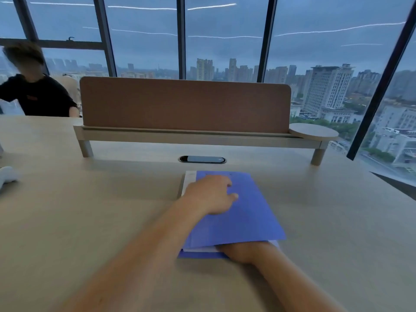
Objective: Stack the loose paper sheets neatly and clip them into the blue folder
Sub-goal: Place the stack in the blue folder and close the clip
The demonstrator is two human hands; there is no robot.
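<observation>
The tabletop [90, 221] filled the lower part of the head view, pale wood, with a brown divider panel [184, 104] standing along its far side at twelve o'clock and a dark oval cable port [202, 159] just in front of it. Another person in a black shirt [38, 97] sat beyond the far edge at ten o'clock.

The blue folder [243, 217] lay flat near the middle of the tabletop, its long axis running from about eleven o'clock at the far end to five o'clock at the near end. Its top cover sat slightly raised along the near edge. The paper sheets [188, 181] showed as a white strip past the cover's far-left edge, and a thin white edge showed between the covers at the near end, so they seemed to lie inside already.

The left hand [211, 194] rested on the cover's far half, fingers pointing toward one o'clock and loosely spread, grasping nothing. The right hand [243, 252] was slipped under the cover from the near edge at six o'clock; its fingers were hidden, so I cannot tell the state of that grip.

The right hand was probably nearer any clip, though no clip was visible. The cover likely needed lifting toward eleven o'clock, the left hand steadying it.
</observation>
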